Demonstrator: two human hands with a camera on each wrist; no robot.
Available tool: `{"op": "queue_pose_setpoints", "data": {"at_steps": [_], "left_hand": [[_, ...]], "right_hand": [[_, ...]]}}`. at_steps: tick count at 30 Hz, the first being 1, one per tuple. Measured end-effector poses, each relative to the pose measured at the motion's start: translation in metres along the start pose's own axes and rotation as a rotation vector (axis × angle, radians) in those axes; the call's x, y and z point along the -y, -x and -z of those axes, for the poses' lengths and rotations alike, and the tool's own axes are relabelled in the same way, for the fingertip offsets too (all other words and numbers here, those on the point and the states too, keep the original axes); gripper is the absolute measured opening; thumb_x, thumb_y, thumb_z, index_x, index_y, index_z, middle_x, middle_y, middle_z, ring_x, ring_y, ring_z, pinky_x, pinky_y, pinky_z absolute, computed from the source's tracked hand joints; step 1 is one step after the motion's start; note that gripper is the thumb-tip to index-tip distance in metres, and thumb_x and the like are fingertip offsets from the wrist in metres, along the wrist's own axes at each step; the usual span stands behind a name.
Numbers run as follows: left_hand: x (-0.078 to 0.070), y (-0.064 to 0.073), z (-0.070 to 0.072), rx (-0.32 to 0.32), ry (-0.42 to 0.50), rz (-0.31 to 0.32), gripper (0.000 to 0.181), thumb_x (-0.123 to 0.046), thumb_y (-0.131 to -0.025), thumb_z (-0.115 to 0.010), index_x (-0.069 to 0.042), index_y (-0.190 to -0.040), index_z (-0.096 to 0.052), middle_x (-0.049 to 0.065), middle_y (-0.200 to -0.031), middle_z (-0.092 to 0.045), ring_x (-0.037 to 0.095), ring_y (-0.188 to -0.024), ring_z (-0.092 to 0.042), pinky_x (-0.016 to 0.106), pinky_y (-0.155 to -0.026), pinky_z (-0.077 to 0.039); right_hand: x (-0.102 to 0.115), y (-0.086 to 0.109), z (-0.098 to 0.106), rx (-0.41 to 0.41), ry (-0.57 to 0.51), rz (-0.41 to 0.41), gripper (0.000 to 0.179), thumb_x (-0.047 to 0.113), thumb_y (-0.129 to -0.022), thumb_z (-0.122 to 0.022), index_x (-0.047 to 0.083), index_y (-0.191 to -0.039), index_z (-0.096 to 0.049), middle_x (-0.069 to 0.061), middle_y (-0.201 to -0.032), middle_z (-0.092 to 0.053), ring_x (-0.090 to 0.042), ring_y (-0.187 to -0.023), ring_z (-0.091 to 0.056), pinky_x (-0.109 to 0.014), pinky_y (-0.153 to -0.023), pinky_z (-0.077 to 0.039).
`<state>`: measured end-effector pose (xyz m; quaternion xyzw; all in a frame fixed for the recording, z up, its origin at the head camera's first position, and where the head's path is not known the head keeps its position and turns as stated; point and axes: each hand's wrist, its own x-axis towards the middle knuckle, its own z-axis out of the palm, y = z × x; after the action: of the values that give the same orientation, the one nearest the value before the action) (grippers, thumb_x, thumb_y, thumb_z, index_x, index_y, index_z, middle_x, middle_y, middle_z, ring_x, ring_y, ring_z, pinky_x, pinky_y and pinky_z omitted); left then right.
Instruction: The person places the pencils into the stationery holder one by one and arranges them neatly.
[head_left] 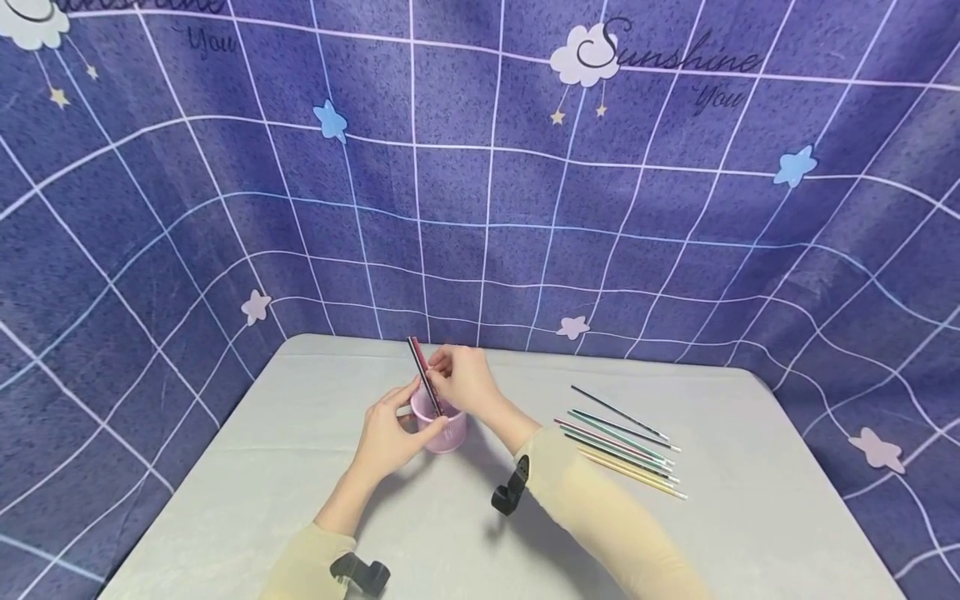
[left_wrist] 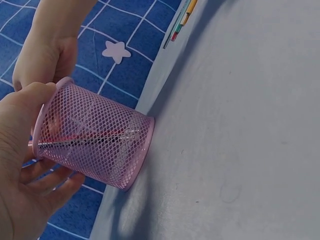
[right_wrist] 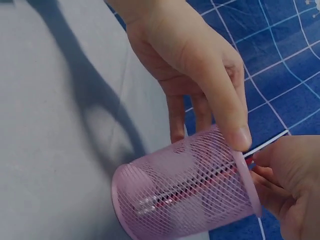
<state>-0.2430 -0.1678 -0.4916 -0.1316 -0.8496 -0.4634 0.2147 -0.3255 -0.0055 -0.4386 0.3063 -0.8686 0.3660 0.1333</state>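
A pink mesh pen holder (head_left: 444, 435) stands on the table. My left hand (head_left: 386, 433) holds it at the rim, thumb on the near side and fingers round the far side. Two pencils lean together inside it, a dark one with a pale stripe (head_left: 424, 377) and a red one (head_left: 421, 353), their lower ends showing through the mesh in both wrist views. My right hand (head_left: 467, 379) is at the rim's right side and pinches the red pencil; its fingertips are partly hidden. In the right wrist view, my left thumb (right_wrist: 240, 136) presses the rim.
Several pencils (head_left: 618, 446) lie side by side on the right of the table, in black, green, pink and yellow, with pale ends toward the near right. A white cloth covers the table (head_left: 262, 475). A blue-purple grid curtain (head_left: 465, 183) hangs behind and at both sides.
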Motion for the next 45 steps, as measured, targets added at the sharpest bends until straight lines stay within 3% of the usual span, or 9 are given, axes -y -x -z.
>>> {"op": "queue_pose_setpoints", "data": {"at_steps": [7, 15, 21, 27, 36, 41, 45], "left_hand": [[0.0, -0.001, -0.001, -0.022, 0.026, 0.019, 0.08, -0.023, -0.079, -0.096, 0.008, -0.144, -0.06, 0.025, -0.132, -0.072, 0.043, -0.12, -0.072, 0.045, -0.085, -0.068], [0.003, -0.002, -0.003, -0.071, 0.037, 0.091, 0.079, -0.026, -0.076, -0.098, 0.004, -0.142, -0.065, 0.025, -0.139, -0.069, 0.041, -0.124, -0.071, 0.04, -0.088, -0.067], [0.0, -0.005, -0.001, -0.057, 0.061, 0.124, 0.081, -0.029, -0.075, -0.099, 0.003, -0.142, -0.065, 0.024, -0.143, -0.067, 0.041, -0.125, -0.071, 0.037, -0.088, -0.066], [-0.004, -0.006, 0.001, -0.056, 0.071, 0.154, 0.083, -0.027, -0.074, -0.1, 0.003, -0.143, -0.064, 0.025, -0.143, -0.066, 0.043, -0.118, -0.074, 0.04, -0.088, -0.066], [0.0, 0.003, -0.003, -0.017, 0.059, 0.187, 0.084, -0.031, -0.075, -0.1, 0.003, -0.143, -0.064, 0.024, -0.142, -0.067, 0.043, -0.115, -0.076, 0.039, -0.087, -0.067], [0.0, 0.003, -0.003, -0.033, 0.035, 0.181, 0.084, -0.032, -0.073, -0.1, 0.003, -0.141, -0.065, 0.024, -0.14, -0.069, 0.042, -0.112, -0.077, 0.04, -0.085, -0.068], [-0.002, -0.001, -0.004, -0.037, 0.037, 0.169, 0.083, -0.032, -0.074, -0.099, 0.005, -0.141, -0.064, 0.025, -0.14, -0.068, 0.044, -0.11, -0.077, 0.042, -0.084, -0.068]], "right_hand": [[-0.012, 0.003, 0.026, -0.044, -0.014, 0.015, 0.005, 0.001, -0.092, -0.075, 0.001, -0.096, -0.078, -0.01, -0.087, -0.082, -0.02, -0.076, -0.08, -0.018, -0.07, -0.064], [-0.031, 0.014, 0.085, -0.078, 0.078, 0.036, 0.007, 0.002, -0.091, -0.075, 0.004, -0.096, -0.079, -0.01, -0.088, -0.082, -0.022, -0.076, -0.08, -0.029, -0.073, -0.068], [-0.061, 0.031, 0.131, -0.079, 0.178, -0.01, 0.007, 0.005, -0.092, -0.075, 0.005, -0.097, -0.079, -0.009, -0.089, -0.082, -0.023, -0.077, -0.079, -0.039, -0.075, -0.068], [-0.093, 0.05, 0.163, -0.069, 0.247, -0.083, 0.007, 0.005, -0.091, -0.074, 0.004, -0.097, -0.079, -0.011, -0.087, -0.082, -0.025, -0.077, -0.079, -0.045, -0.075, -0.067], [-0.144, 0.102, 0.176, 0.029, 0.344, -0.189, 0.006, 0.004, -0.09, -0.074, 0.002, -0.094, -0.078, -0.009, -0.081, -0.079, -0.02, -0.07, -0.072, -0.044, -0.072, -0.063], [-0.17, 0.126, 0.172, 0.119, 0.383, -0.197, 0.007, 0.003, -0.089, -0.074, -0.002, -0.093, -0.077, -0.012, -0.082, -0.08, -0.025, -0.075, -0.076, -0.044, -0.073, -0.066], [-0.184, 0.138, 0.171, 0.172, 0.429, -0.202, 0.005, 0.006, -0.087, -0.076, 0.002, -0.088, -0.078, -0.009, -0.08, -0.079, -0.025, -0.076, -0.076, -0.046, -0.077, -0.066]]}}
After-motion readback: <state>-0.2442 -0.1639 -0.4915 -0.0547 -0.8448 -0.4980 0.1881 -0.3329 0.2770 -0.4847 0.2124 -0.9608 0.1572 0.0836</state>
